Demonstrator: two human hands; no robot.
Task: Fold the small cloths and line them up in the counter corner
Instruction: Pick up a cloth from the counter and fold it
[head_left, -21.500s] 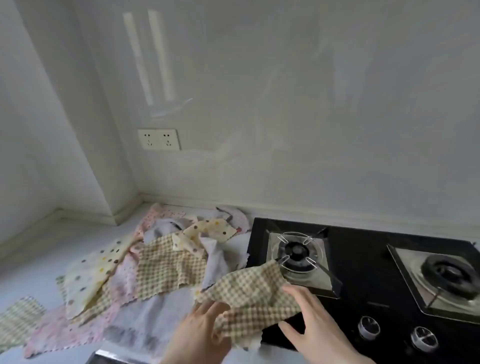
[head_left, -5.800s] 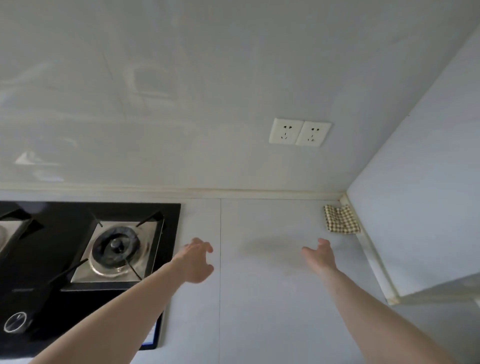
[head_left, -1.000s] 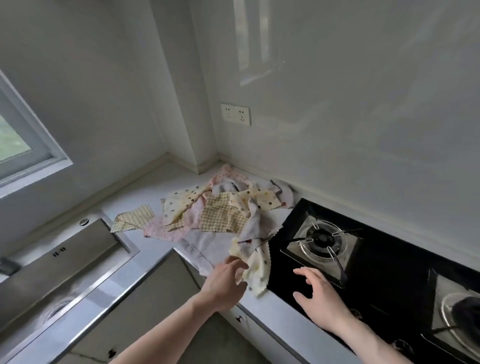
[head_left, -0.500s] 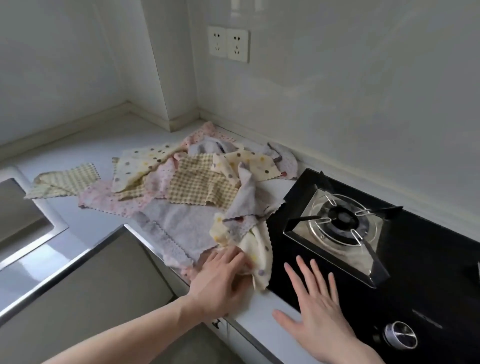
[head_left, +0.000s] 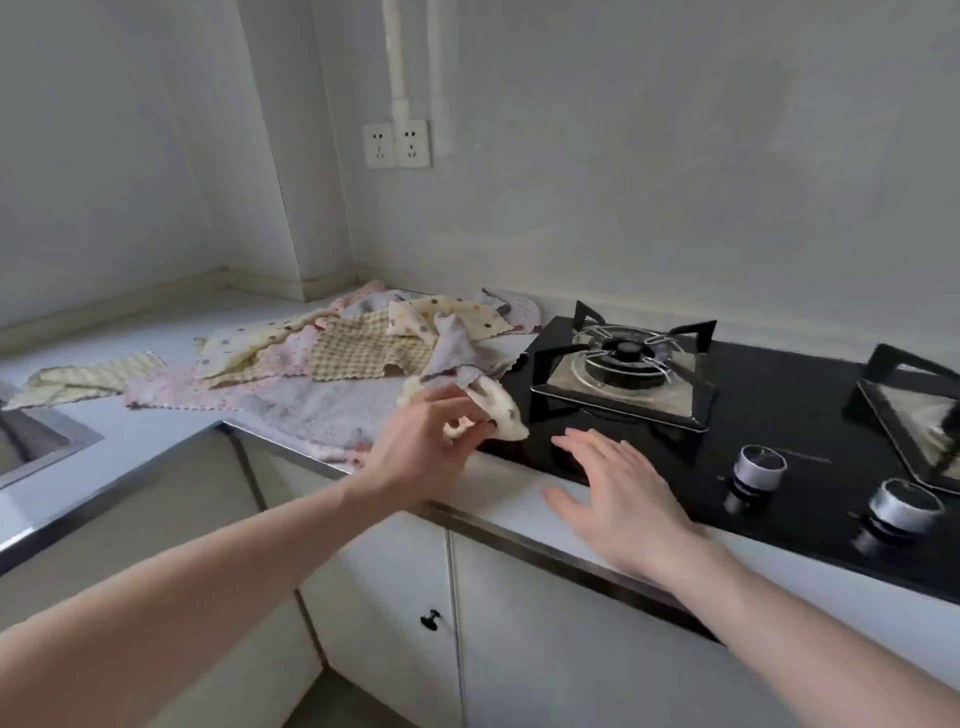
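Since half a second ago, the left hand (head_left: 426, 447) has lifted the cream dotted cloth (head_left: 496, 413) off the white desk (head_left: 156, 431), pinching it. The right hand (head_left: 618, 499) hovers open-fingered over the black glass hob (head_left: 779, 415).

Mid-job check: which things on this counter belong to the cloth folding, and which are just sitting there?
Belongs to the job:
- left hand, pinching the cream dotted cloth
- right hand, open beside it
- pile of unfolded cloths
- checked cloth lying apart near the sink

Just there:
- gas hob with its burner
- two knobs
- sink
- wall sockets
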